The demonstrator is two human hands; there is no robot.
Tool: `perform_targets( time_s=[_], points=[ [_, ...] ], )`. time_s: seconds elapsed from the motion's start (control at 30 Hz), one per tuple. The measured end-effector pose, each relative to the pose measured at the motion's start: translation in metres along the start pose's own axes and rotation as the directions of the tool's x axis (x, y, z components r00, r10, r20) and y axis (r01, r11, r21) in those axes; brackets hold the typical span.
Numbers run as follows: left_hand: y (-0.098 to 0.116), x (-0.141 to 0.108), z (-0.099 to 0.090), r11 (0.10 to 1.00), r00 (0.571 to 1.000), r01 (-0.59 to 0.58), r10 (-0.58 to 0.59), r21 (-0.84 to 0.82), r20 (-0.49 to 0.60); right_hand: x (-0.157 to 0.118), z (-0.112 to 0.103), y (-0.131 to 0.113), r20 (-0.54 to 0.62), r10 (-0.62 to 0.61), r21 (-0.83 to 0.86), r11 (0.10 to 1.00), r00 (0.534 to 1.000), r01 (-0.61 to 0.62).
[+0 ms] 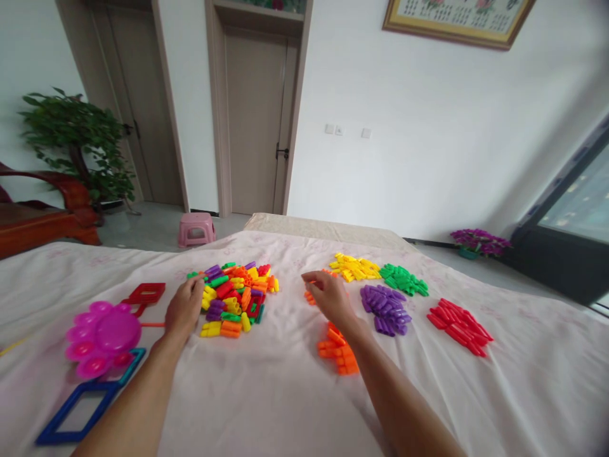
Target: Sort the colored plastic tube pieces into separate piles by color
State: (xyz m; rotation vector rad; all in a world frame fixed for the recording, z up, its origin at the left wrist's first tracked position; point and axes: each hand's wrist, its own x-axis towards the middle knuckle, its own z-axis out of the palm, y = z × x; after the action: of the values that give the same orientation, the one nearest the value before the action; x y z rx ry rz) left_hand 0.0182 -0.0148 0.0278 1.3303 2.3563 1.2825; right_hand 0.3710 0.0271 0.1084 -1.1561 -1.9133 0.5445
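Observation:
My left hand (184, 306) rests at the left edge of a mixed pile of plastic building pieces (233, 295) in yellow, orange, red, purple and green. Its fingers are curled, and what they hold, if anything, is hidden. Over some orange pieces (311, 297) hovers my right hand (328, 295), fingers loosely apart with no piece visible in them. More orange pieces (340, 352) lie beside my right wrist. To the right are single-colour heaps: yellow pieces (354, 267), green pieces (404, 280), purple pieces (385, 309) and red pieces (460, 326).
A pink flower-shaped tray (117, 333) lies left of my left hand, with a red frame (147, 293) and a blue square frame (78, 412) around it. A wrinkled pale cloth (247, 393) covers the surface. Beyond stand a pink stool (196, 228) and potted plants.

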Motion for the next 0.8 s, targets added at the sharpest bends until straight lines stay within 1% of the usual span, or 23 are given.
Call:
perform_targets(
  time_s=[0.07, 0.17, 0.27, 0.37, 0.43, 0.5, 0.6, 0.7, 0.73, 0.8],
  points=[
    [0.001, -0.001, -0.001, 1.0, 1.0, 0.008, -0.008, -0.005, -0.001, -0.015, 0.023, -0.024, 0.121, -0.07, 0.016, 0.998, 0.99, 0.069],
    [0.002, -0.001, -0.001, 1.0, 1.0, 0.016, -0.016, -0.013, 0.003, -0.035, 0.054, -0.046, 0.241, -0.173, -0.03, 0.982, 0.955, 0.186],
    [0.002, -0.001, 0.0, 1.0, 1.0, 0.019, -0.019, -0.015, 0.002, -0.047, 0.077, -0.053, 0.294, -0.265, -0.117, 0.944, 0.919, 0.309],
    [0.003, -0.001, 0.0, 1.0, 1.0, 0.015, -0.015, 0.002, 0.002, -0.051, 0.093, -0.054, 0.36, -0.297, -0.214, 0.896, 0.884, 0.388],
    [0.004, -0.002, 0.0, 1.0, 1.0, 0.02, -0.02, 0.017, 0.002, -0.052, 0.099, -0.052, 0.388, -0.288, -0.26, 0.877, 0.875, 0.404],
    [0.006, -0.003, -0.001, 1.0, 1.0, 0.02, -0.02, 0.013, 0.002, -0.053, 0.104, -0.05, 0.389, -0.28, -0.283, 0.87, 0.877, 0.404],
    [0.006, -0.003, -0.002, 1.0, 1.0, 0.017, -0.017, 0.002, 0.009, -0.057, 0.107, -0.046, 0.389, -0.269, -0.266, 0.883, 0.881, 0.387],
    [0.005, -0.002, -0.001, 1.0, 1.0, 0.02, -0.02, 0.003, 0.012, -0.06, 0.105, -0.043, 0.391, -0.254, -0.16, 0.928, 0.884, 0.337],
    [0.004, -0.002, -0.001, 1.0, 1.0, 0.017, -0.017, 0.003, 0.013, -0.06, 0.103, -0.043, 0.376, -0.252, -0.108, 0.944, 0.892, 0.312],
    [0.002, -0.002, 0.0, 1.0, 1.0, 0.011, -0.012, 0.005, 0.013, -0.055, 0.097, -0.042, 0.306, -0.25, 0.001, 0.965, 0.919, 0.262]
  ],
)
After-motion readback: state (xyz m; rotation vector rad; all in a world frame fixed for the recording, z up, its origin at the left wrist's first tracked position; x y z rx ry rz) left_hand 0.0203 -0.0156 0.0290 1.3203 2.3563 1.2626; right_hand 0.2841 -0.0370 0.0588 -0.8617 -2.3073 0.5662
